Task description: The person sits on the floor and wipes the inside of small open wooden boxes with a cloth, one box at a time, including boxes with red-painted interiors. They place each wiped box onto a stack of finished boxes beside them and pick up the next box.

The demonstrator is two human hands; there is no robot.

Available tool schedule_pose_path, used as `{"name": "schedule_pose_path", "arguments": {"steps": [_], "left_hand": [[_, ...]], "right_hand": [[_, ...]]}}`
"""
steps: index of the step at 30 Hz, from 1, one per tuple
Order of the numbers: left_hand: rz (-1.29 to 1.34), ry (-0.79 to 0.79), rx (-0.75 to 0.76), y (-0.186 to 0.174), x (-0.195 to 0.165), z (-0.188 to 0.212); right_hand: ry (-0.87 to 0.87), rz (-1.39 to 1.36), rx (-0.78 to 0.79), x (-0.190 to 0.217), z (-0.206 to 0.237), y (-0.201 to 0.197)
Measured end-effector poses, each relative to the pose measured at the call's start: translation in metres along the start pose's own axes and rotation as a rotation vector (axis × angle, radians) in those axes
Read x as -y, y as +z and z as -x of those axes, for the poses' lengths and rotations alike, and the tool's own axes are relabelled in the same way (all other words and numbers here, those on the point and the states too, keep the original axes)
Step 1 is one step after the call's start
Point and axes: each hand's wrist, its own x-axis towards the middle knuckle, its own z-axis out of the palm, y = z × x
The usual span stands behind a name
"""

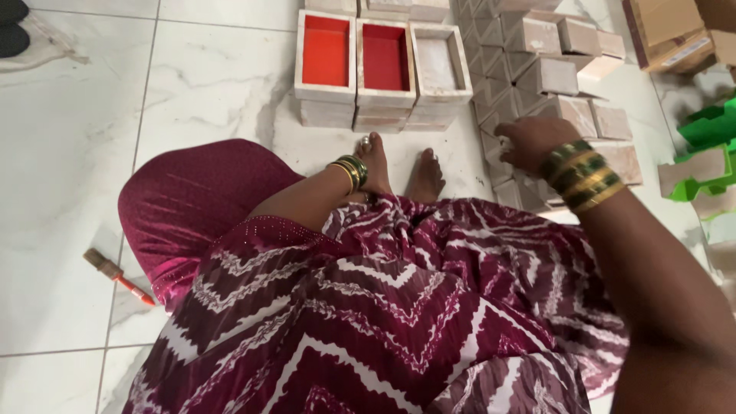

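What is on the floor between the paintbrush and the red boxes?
Only bare white marble floor lies between the paintbrush and the red-lined boxes; the head view shows it.

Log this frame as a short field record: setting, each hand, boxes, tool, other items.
setting: person seated on a white marbled tile floor, patterned maroon garment over the lap
right hand: bangled, reaching into a pile of small pale box pieces, touching one
left hand: bangled, lowered near the feet; grip cannot be told
open boxes: three in a row on stacks, two with red insides, one unpainted
tool: paintbrush, red handle, on the floor at left
other: green items at right edge
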Motion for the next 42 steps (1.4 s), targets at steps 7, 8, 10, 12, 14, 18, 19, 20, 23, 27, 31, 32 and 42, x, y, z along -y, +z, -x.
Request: {"name": "schedule_pose_path", "arguments": {"steps": [7,8,10,12,14,18,19,20,23,27,31,32,42], "left_hand": [[0.841,-0.325,-0.452,-0.006,-0.034,0.013],[0.843,-0.302,-0.400,-0.010,-0.035,0.019],[0.844,-0.245,-0.304,-0.016,-0.038,0.026],[0.659,0.281,-0.379,-0.018,-0.034,0.037],[0.696,0.385,-0.329,-0.017,-0.041,0.040],[0.874,0.430,-0.259,-0.024,-0.056,0.036],[0.939,0.423,-0.266,-0.028,-0.060,0.035],[0.991,0.424,-0.267,-0.033,-0.062,0.034],[1.152,0.430,-0.309,-0.053,-0.075,0.035],[1.243,0.461,-0.343,-0.071,-0.094,0.045],[1.052,0.441,-0.245,-0.061,-0.105,0.056],[0.939,0.411,-0.198,-0.057,-0.102,0.058],[-0.180,-0.136,0.269,-0.015,-0.026,0.045]], "right_hand": [[0.226,-0.350,0.140,-0.030,0.127,0.001],[0.261,-0.395,0.130,-0.043,0.136,0.007],[0.336,-0.484,0.098,-0.082,0.149,0.021],[0.346,-0.557,-0.068,-0.127,0.149,0.039],[0.319,-0.799,-0.108,-0.151,0.136,0.076],[-0.025,-0.882,-0.332,-0.171,0.131,0.147],[-0.157,-0.707,-0.473,-0.173,0.133,0.153],[-0.168,-0.636,-0.520,-0.172,0.135,0.155],[-0.139,-0.543,-0.562,-0.161,0.141,0.143],[0.144,-1.089,-0.235,-0.139,0.129,0.092],[-0.014,-0.541,-0.351,-0.122,0.108,0.072],[0.066,-0.861,-0.298,-0.116,0.095,0.074],[0.209,-0.488,-0.243,-0.065,-0.055,0.088]]}}
